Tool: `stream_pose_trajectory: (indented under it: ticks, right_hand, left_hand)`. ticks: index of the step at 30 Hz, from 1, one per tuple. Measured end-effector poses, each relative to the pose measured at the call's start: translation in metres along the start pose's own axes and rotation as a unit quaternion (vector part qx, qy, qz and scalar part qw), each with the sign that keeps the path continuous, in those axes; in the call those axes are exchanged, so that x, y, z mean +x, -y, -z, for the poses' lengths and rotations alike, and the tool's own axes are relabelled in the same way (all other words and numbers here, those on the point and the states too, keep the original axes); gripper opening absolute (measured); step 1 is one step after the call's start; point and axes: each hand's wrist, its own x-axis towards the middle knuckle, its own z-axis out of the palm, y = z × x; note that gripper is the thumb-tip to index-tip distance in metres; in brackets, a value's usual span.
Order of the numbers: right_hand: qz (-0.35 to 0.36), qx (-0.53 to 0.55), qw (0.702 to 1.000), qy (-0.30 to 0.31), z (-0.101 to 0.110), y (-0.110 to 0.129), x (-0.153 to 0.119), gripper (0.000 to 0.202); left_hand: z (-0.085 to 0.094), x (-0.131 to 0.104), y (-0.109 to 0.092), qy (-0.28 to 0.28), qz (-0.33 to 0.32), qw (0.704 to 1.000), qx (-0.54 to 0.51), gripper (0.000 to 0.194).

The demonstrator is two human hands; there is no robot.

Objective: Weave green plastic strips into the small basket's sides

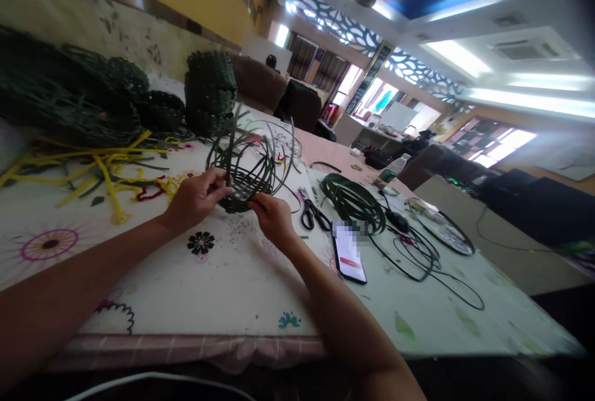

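Observation:
A partly woven dark green basket (pixel 239 193) stands on the white flowered tablecloth, its long loose strips curving upward from a woven base. My left hand (pixel 199 195) grips its left side, thumb and fingers pinched around a green strip. On the near right side of the rim, my right hand (pixel 273 216) pinches the weave between thumb and fingertips. The exact strips under the fingertips are too small to make out. Just right of my right hand lie black-handled scissors (pixel 315 214).
Finished green baskets (pixel 210 88) stand against the wall at the back left. Yellow strips (pixel 109 184) and scraps lie left of my hands. On the right are a phone (pixel 348 255), a coil of green strip (pixel 351 199) and a bottle (pixel 394 168).

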Motion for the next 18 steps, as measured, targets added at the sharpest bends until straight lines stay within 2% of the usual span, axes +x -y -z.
stream_pose_trajectory:
  ticks: [2, 4, 7, 8, 9, 11, 14, 18]
  right_hand:
    - [-0.002, -0.007, 1.0, -0.007, -0.004, -0.001, 0.001, 0.014]
    - [-0.004, -0.013, 1.0, -0.011, -0.006, -0.002, 0.002, 0.015]
    - [-0.001, -0.022, 1.0, -0.017, -0.008, -0.003, 0.003, 0.017]
    - [0.002, -0.022, 1.0, -0.019, -0.008, -0.003, 0.003, 0.017]
    - [0.005, -0.023, 1.0, -0.019, -0.009, -0.003, 0.003, 0.017]
    - [0.01, -0.023, 0.999, -0.021, -0.01, -0.002, 0.003, 0.017]
    - [0.024, -0.024, 0.999, -0.016, -0.011, 0.0, 0.002, 0.018]
    - [0.054, -0.022, 0.998, 0.007, -0.008, 0.0, 0.001, 0.022]
  left_hand:
    - [0.0, -0.003, 0.001, -0.009, 0.027, 0.999, -0.037, 0.032]
    - [0.002, -0.006, -0.001, -0.033, 0.021, 0.998, -0.047, 0.035]
    - [0.004, -0.01, -0.01, -0.103, -0.061, 0.993, 0.017, 0.021]
    - [0.003, -0.012, -0.013, -0.107, -0.096, 0.989, 0.041, 0.015]
    - [0.001, -0.013, -0.015, -0.091, -0.127, 0.986, 0.059, 0.013]
    - [-0.007, -0.016, -0.016, -0.024, -0.159, 0.984, 0.08, 0.018]
    - [-0.019, -0.017, -0.013, 0.054, -0.128, 0.985, 0.099, 0.029]
    - [-0.021, -0.015, -0.008, 0.077, -0.078, 0.991, 0.072, 0.024]
